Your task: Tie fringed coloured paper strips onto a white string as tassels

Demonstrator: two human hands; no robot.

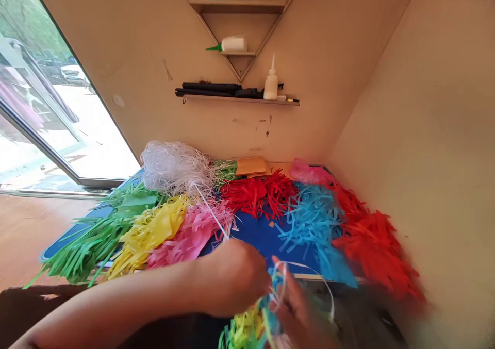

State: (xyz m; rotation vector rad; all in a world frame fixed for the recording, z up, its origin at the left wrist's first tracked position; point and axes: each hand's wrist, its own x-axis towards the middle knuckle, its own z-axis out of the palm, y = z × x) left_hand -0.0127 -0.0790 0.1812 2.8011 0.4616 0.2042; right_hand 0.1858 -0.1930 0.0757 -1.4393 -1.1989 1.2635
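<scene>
My left hand [240,277] is closed in a fist, with the white ribbon [211,210] running down into it from a tangled white bundle [176,168] on the table. Close beside it on the right, the fingers of my right hand [294,305] are pinched around the top of a multicoloured paper tassel [247,323] with yellow, green and blue fringe. A loop of the same white ribbon passes round the right fingers, and its loose end curves off to the right. The left fingertips are hidden behind the fist. Motion blurs the right hand somewhat.
Fringed tissue paper lies around the blue table [266,241]: green [81,246], yellow [154,230], pink [189,230], red [251,194] and light blue [315,215]. More red fringe [379,241] hangs over the right edge. Glue bottles [271,85] stand on wall shelves; a glass door [77,117] is at left.
</scene>
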